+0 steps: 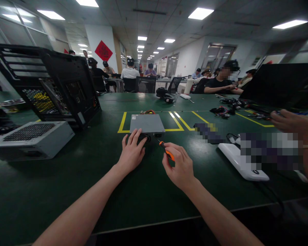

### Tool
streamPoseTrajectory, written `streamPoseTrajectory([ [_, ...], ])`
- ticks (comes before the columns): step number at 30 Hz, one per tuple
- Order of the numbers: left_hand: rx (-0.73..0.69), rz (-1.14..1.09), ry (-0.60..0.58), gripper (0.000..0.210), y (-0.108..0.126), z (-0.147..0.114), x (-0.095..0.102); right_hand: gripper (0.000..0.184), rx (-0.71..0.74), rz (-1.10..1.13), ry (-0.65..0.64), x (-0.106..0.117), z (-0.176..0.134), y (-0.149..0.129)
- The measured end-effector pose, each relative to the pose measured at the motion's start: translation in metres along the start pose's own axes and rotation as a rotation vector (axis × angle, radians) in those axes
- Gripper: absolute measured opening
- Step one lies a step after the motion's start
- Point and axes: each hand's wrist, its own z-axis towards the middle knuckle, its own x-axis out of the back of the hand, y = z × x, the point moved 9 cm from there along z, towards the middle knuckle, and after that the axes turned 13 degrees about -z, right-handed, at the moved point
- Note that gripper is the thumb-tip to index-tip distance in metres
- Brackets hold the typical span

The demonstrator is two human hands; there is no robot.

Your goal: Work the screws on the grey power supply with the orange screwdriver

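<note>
A flat grey power supply unit (146,123) lies on the green table, with a bundle of coloured wires behind it. The fingers of my left hand (131,152) are stretched out and spread, their tips touching its front left edge. Under those fingertips the front face, with its dark fan opening, is partly hidden. My right hand (179,163) is closed around an orange and black screwdriver (168,153). The thin tip of this tool points at the front right of the unit, beside the power socket (157,135); whether it touches, I cannot tell.
A black computer case (86,92) and a larger power supply (28,138) stand at left. Yellow tape (123,123) marks the table (97,191). At right are a white power bank (242,162), loose cables (223,111) and another person's hand (290,119). Several people sit further back.
</note>
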Motion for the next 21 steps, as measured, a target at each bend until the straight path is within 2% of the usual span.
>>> streamPoseTrajectory([
  [4, -0.003, 0.004, -0.001, 0.039, 0.000, 0.001, -0.001, 0.026, -0.039, -0.009, -0.047, -0.004, 0.000, 0.003],
  [13, -0.004, 0.005, 0.010, 0.040, 0.003, 0.001, 0.000, 0.021, -0.099, 0.039, -0.063, -0.003, 0.001, 0.007],
  [18, -0.063, 0.057, -0.007, 0.041, 0.013, 0.007, -0.005, 0.026, -0.044, 0.077, -0.048, -0.003, 0.001, 0.001],
  [21, -0.093, 0.072, -0.012, 0.038, 0.018, 0.011, -0.008, 0.025, -0.074, 0.077, -0.063, -0.005, 0.001, 0.004],
])
